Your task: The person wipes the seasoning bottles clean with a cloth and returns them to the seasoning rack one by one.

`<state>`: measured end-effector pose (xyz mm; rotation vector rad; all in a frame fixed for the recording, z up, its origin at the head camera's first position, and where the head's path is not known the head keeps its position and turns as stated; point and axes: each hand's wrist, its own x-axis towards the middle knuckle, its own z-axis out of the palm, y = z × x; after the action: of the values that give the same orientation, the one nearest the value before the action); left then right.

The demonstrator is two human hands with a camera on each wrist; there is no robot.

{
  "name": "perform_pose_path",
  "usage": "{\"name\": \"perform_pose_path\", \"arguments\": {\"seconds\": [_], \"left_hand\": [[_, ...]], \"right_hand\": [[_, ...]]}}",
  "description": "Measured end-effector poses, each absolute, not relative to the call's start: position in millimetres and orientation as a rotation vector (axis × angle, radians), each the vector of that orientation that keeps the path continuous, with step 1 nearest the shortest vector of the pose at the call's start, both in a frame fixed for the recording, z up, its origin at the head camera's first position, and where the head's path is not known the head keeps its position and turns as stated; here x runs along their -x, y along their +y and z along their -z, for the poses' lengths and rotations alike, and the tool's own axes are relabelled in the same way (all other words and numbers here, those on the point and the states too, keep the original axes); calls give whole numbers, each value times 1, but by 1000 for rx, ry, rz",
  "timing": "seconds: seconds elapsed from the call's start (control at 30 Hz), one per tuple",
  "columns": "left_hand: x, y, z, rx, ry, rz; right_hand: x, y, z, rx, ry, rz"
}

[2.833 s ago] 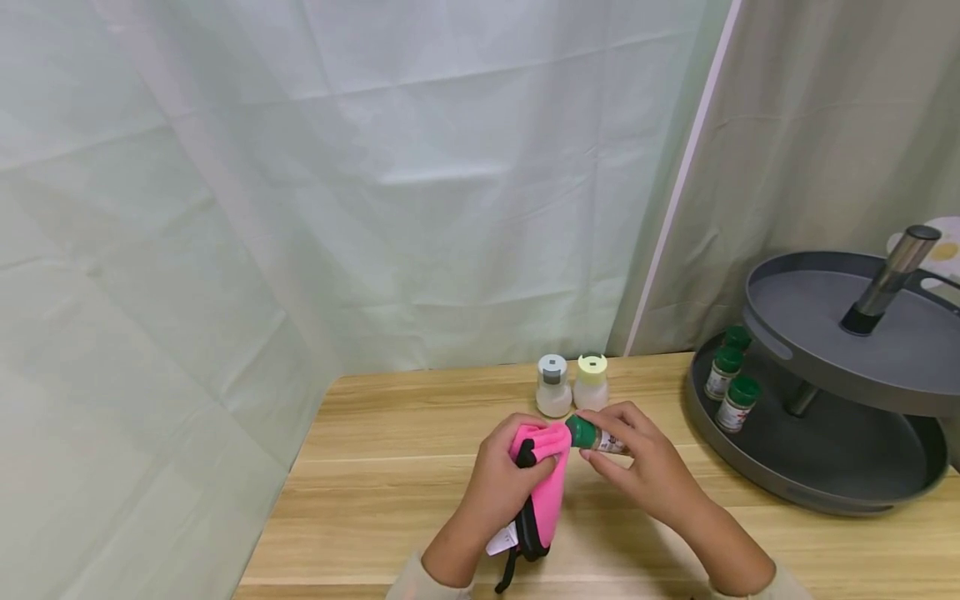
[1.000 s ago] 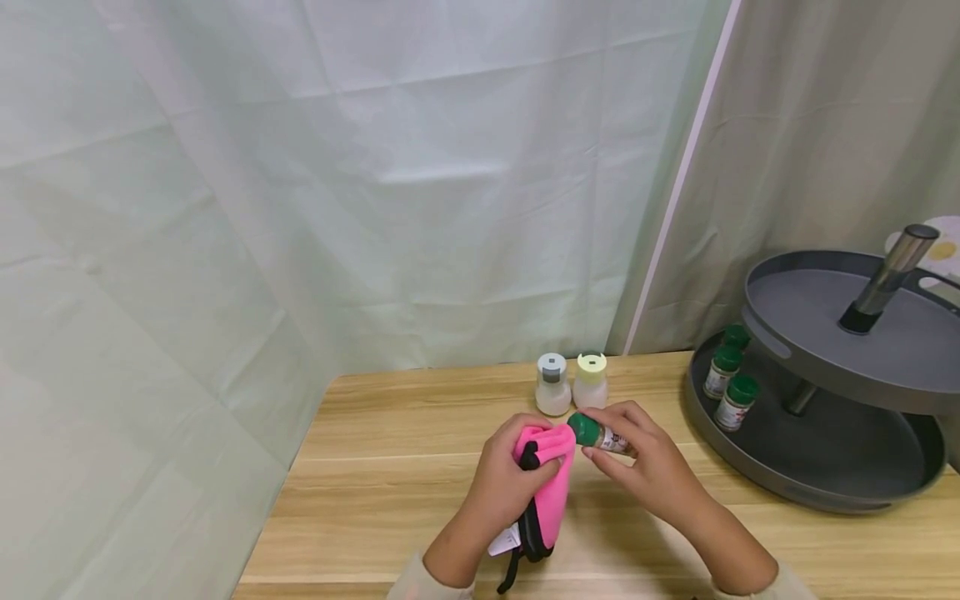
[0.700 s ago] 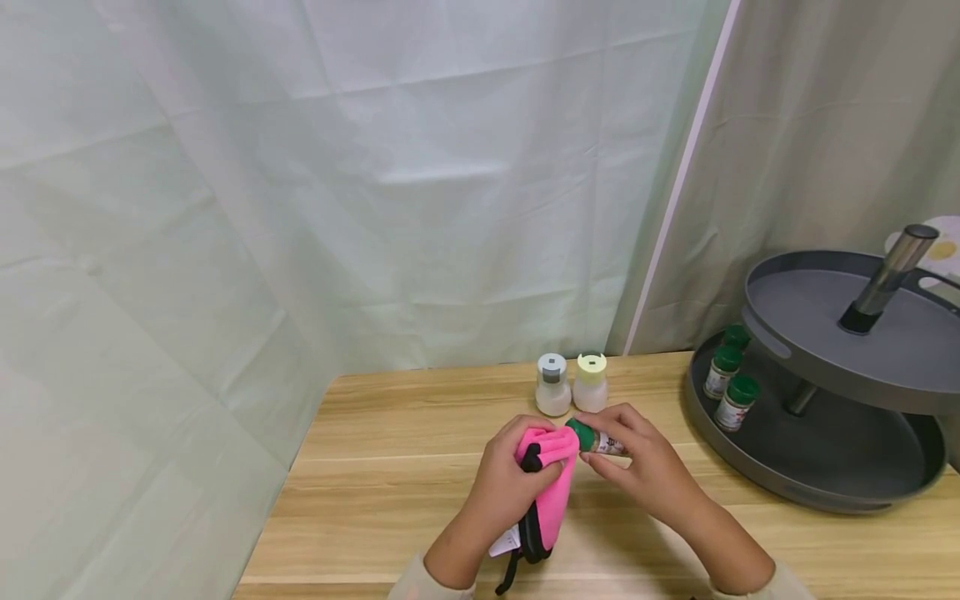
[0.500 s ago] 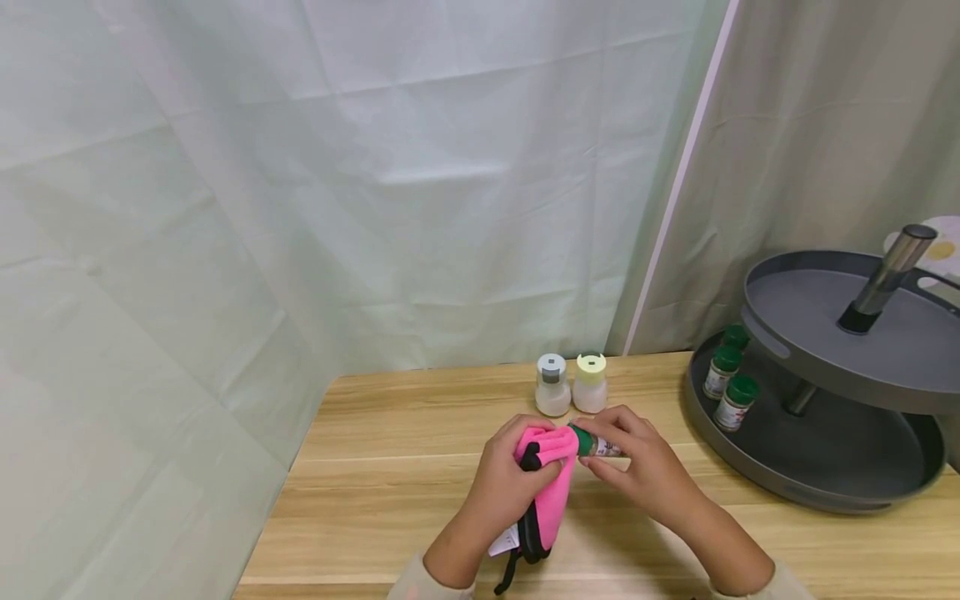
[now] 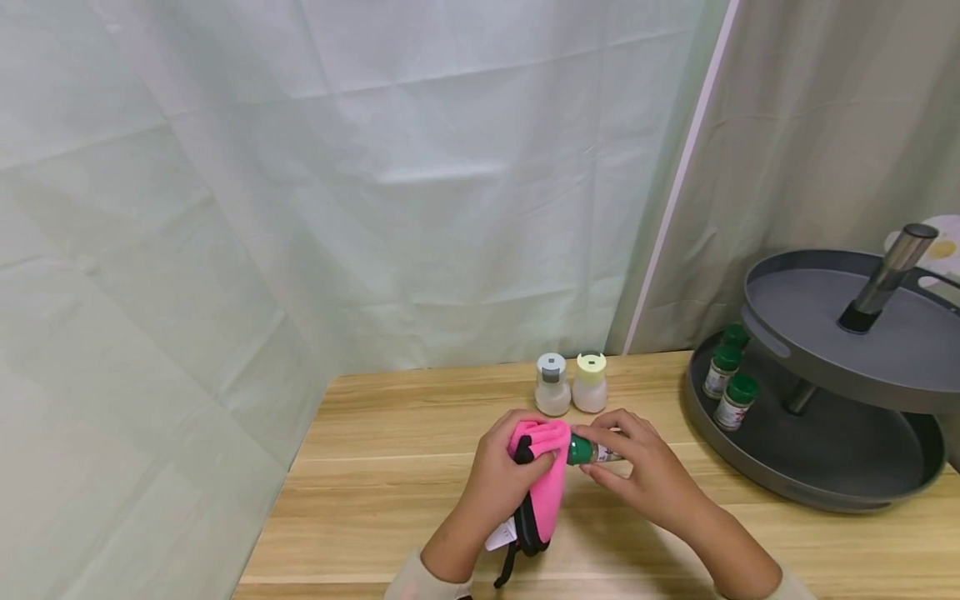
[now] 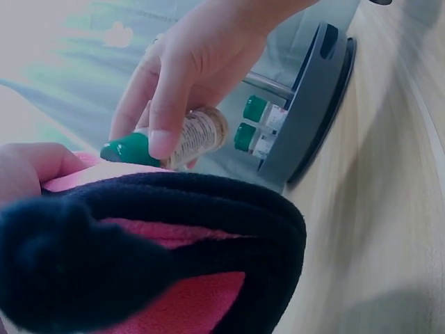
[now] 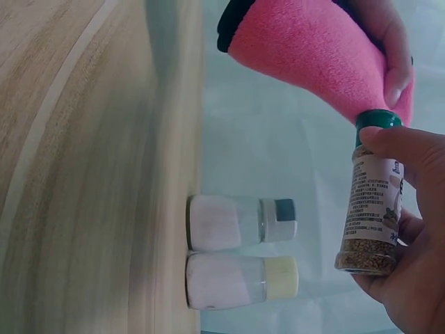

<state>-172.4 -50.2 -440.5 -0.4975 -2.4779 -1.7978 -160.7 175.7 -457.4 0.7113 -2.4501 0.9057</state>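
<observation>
- Left hand (image 5: 498, 471) grips folded, black-trimmed pink cloth (image 5: 551, 496).
- Right hand (image 5: 648, 467) holds green-capped spice jar (image 7: 372, 198), cap against cloth.
- Two shakers (image 5: 552, 397) upright behind.

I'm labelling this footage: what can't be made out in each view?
Head: label of rear jar, hidden by middle jar.
Head: right end of upper tray, cut off by edge.
Left wrist: much of left hand, cut off by edge.
Right wrist: fine print on held jar, too small.
</observation>
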Motion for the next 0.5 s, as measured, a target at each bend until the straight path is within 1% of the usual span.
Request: {"name": "perform_pose_path", "arguments": {"seconds": [0.23, 0.5], "left_hand": [[173, -50, 442, 460, -2470, 1827], [172, -49, 442, 391, -2406, 1922]], "right_hand": [[158, 178, 455, -723, -2435, -1090], [158, 176, 454, -643, -2480, -1294]]}}
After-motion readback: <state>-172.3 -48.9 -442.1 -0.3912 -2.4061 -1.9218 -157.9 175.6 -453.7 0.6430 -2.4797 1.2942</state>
